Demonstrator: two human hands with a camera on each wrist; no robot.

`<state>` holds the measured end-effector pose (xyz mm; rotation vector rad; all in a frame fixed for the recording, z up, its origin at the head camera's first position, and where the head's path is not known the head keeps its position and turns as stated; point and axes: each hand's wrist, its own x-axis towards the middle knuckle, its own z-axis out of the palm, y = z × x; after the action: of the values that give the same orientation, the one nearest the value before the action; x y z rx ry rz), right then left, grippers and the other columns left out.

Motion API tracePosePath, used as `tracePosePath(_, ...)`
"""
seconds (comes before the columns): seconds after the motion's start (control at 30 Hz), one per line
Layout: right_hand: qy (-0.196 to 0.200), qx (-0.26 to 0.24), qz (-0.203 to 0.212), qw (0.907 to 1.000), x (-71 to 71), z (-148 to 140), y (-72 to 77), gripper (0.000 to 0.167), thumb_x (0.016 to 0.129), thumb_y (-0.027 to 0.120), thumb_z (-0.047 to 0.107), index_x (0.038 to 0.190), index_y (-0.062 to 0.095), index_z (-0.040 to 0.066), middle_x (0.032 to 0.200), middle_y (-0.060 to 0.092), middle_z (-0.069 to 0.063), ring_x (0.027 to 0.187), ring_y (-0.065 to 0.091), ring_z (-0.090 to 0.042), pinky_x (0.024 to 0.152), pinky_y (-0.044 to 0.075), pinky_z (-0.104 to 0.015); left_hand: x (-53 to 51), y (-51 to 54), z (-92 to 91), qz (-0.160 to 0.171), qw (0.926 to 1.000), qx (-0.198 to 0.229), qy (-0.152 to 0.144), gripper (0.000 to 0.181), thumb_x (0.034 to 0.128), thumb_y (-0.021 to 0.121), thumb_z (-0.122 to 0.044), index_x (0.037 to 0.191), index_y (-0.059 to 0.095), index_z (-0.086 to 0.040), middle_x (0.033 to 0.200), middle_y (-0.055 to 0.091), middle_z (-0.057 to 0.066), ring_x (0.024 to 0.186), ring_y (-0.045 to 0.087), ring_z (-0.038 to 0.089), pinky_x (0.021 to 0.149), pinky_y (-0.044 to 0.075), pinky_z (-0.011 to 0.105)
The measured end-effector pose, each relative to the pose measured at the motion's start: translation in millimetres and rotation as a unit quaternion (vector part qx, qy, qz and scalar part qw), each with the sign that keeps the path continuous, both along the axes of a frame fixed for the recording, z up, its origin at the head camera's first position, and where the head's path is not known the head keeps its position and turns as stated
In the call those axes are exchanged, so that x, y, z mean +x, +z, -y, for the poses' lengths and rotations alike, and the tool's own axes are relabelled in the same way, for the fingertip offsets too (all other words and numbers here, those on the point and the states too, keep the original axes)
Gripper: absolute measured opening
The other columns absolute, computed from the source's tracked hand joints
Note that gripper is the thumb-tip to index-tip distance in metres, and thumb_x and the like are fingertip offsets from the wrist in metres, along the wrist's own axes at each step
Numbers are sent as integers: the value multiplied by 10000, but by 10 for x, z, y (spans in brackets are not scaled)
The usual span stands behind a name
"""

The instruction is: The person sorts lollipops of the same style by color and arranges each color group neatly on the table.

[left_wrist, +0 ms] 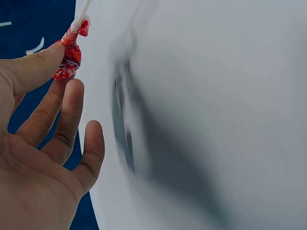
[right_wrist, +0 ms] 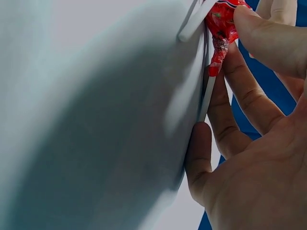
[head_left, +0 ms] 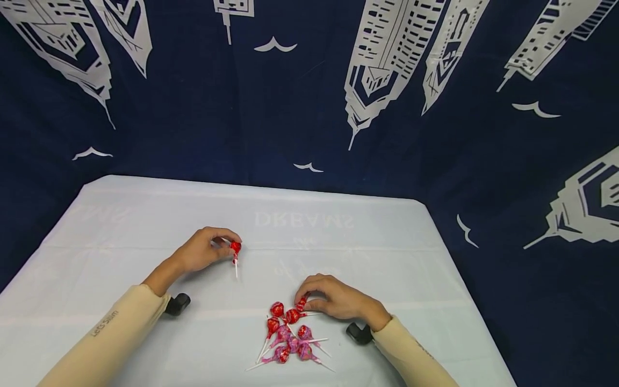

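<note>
My left hand [head_left: 205,249] pinches a red-wrapped lollipop [head_left: 235,246] between thumb and fingers above the white table, left of the pile. Its white stick points down towards me in the head view. In the left wrist view, the thumb presses the red wrapper [left_wrist: 70,60] and the other fingers spread loosely. At the pile's upper right, my right hand [head_left: 336,296] pinches another red lollipop [right_wrist: 223,21] by its head. Below and left of that hand lie several lollipops, red ones [head_left: 277,309] at the back and pink-purple ones [head_left: 293,344] nearer me, their sticks crossing.
A white cloth [head_left: 145,215] with faint mirrored lettering covers the table. Behind it hangs a dark blue curtain [head_left: 193,118] with white building shapes. Black wrist devices [head_left: 178,304] sit under both wrists.
</note>
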<state>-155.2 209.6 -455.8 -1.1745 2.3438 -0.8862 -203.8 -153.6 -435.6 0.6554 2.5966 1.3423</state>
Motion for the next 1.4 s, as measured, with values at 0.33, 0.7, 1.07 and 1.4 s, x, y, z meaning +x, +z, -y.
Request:
tracePosePath(0.33,112,-9,-74,9999,-18,14,-9,169,969,665,214,1130,692,256,1130,655,156,1107,586,-43,1031,426,-344,-181,-28,139,82,9993,-73,357,247,913,664,17,1149,700,-44,1118,716,108,969,621,250,804,486,331)
tracePosePath(0.7,125,52,-37,9999,-24,25,9,178,974,660,212,1142,688,263,1137,653,157,1107,581,-37,1033,416,-348,-292,-22,237,229,9967,-536,558,277,916,615,37,1158,697,-69,1204,664,166,994,596,279,832,462,360)
tracePosePath(1.07,96,65,-6,9999,-30,47,16,174,972,662,210,1138,692,250,1131,654,153,1103,583,-38,1033,420,-348,-429,-100,147,333,9949,-557,772,278,923,583,49,1156,695,-51,1199,655,204,862,544,224,802,430,333)
tracePosePath(1.4,69,50,-56,9999,-25,44,4,179,969,667,199,1137,688,257,1127,655,152,1092,585,-42,1025,422,-342,-445,-137,137,446,9932,-571,905,256,939,595,12,1162,688,-72,1226,668,195,879,523,232,830,408,349)
